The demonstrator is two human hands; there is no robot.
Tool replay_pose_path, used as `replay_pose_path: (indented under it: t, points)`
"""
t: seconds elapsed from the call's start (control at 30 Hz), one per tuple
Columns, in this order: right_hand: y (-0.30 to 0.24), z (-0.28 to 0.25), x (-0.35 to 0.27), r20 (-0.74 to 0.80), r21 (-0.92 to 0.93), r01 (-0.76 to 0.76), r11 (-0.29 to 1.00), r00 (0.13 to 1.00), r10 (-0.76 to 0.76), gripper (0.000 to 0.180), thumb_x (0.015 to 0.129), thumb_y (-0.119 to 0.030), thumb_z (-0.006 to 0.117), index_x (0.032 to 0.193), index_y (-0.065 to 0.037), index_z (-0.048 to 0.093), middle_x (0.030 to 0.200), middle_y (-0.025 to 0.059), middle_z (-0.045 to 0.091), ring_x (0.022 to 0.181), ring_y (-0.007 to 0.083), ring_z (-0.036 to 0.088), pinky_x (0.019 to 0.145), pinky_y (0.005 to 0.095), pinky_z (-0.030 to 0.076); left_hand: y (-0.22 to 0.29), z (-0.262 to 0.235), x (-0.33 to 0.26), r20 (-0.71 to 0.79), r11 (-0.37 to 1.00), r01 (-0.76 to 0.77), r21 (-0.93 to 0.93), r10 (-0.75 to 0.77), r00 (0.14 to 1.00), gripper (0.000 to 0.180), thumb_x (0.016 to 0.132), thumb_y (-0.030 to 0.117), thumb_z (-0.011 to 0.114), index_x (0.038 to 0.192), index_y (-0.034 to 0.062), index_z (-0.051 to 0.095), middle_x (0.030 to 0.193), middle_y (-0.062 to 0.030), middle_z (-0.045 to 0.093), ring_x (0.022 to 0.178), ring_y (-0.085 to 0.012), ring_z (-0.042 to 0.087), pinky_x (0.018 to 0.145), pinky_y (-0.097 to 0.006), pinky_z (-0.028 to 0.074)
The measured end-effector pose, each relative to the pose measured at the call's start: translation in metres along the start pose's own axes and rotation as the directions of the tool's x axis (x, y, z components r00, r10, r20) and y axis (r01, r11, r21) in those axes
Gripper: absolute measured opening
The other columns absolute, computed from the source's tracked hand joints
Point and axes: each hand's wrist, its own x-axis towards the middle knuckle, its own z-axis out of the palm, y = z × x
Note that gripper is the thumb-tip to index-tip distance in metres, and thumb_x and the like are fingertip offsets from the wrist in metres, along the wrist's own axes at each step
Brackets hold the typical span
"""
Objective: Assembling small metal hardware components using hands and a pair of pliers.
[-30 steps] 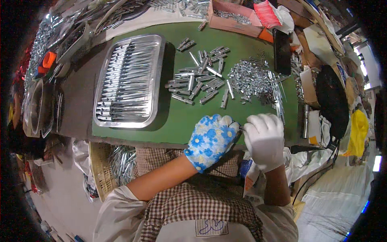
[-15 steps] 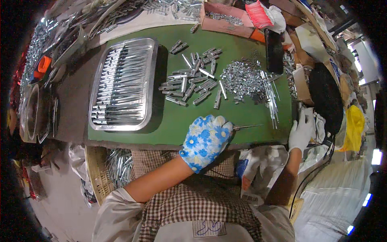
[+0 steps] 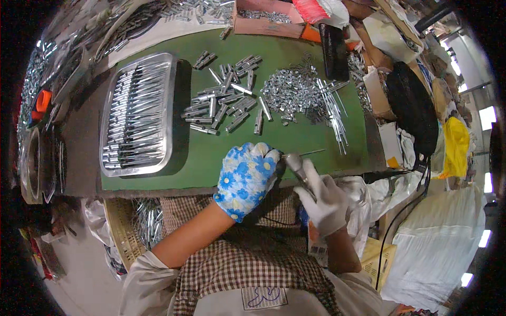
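Observation:
My left hand (image 3: 247, 179), in a white glove with blue flowers, is closed at the near edge of the green board (image 3: 211, 163). From its fingertips a thin metal rod (image 3: 315, 151) points right; whatever the fist covers is hidden. My right hand (image 3: 326, 203), in a white glove, grips a grey cylindrical tool (image 3: 295, 164) whose upper end meets the left fingertips. The tool's exact kind cannot be made out. Farther off lie loose slotted metal tubes (image 3: 224, 97), a heap of small metal parts (image 3: 290, 92) and a bunch of thin rods (image 3: 333, 118).
At left, a steel tray (image 3: 171, 113) holds rows of tubes with rods. A pink box (image 3: 269, 25) of small parts and a black phone-like slab (image 3: 333, 52) sit along the back. Beside the right arm hangs a black cable (image 3: 406, 224). A basket (image 3: 124, 226) stands below the board.
My right hand has come from the board's right side to beside my left hand, now with the grey tool in it. The whole view has shifted slightly; the left hand keeps its grip.

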Motion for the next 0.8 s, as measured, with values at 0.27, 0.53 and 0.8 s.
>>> replay_pose_path:
  t: [0.27, 0.53, 0.8]
  points:
    - [0.017, 0.018, -0.004, -0.089, 0.248, -0.064, 0.967, 0.992, 0.088, 0.067, 0.074, -0.002, 0.076, 0.136, -0.007, 0.052, 0.106, 0.0125, 0.067, 0.074, 0.0159, 0.061, 0.065, 0.0296, 0.049, 0.001, -0.005, 0.005, 0.032, 0.999, 0.030, 0.038, -0.032, 0.999, 0.028, 0.074, 0.019, 0.070, 0.100, 0.0123, 0.064, 0.089, -0.0070, 0.056, 0.082, -0.0282, 0.055, 0.067, -0.042, 0.045]
    - [0.146, -0.026, 0.039, -0.293, -0.085, -0.450, 0.889, 0.864, 0.410, 0.062, 0.091, -0.037, 0.056, 0.143, -0.006, 0.039, 0.133, 0.0224, 0.051, 0.117, 0.0393, 0.053, 0.096, 0.0431, 0.043, 0.009, 0.003, 0.013, 0.023, 0.995, -0.080, 0.055, 0.079, 0.997, 0.029, 0.074, 0.023, 0.069, 0.102, 0.0145, 0.066, 0.087, -0.0036, 0.056, 0.079, -0.0250, 0.056, 0.064, -0.040, 0.045]
    - [0.107, -0.005, 0.091, -0.351, -0.129, -0.186, 0.974, 0.927, 0.131, 0.028, 0.084, -0.023, 0.065, 0.105, -0.005, 0.062, 0.102, 0.0150, 0.061, 0.099, 0.0348, 0.056, 0.087, 0.0430, 0.044, 0.004, -0.008, 0.008, 0.057, 0.996, -0.060, 0.063, 0.057, 0.997, 0.024, 0.075, 0.022, 0.066, 0.096, 0.0107, 0.063, 0.089, -0.0065, 0.057, 0.084, -0.0268, 0.057, 0.071, -0.041, 0.046]
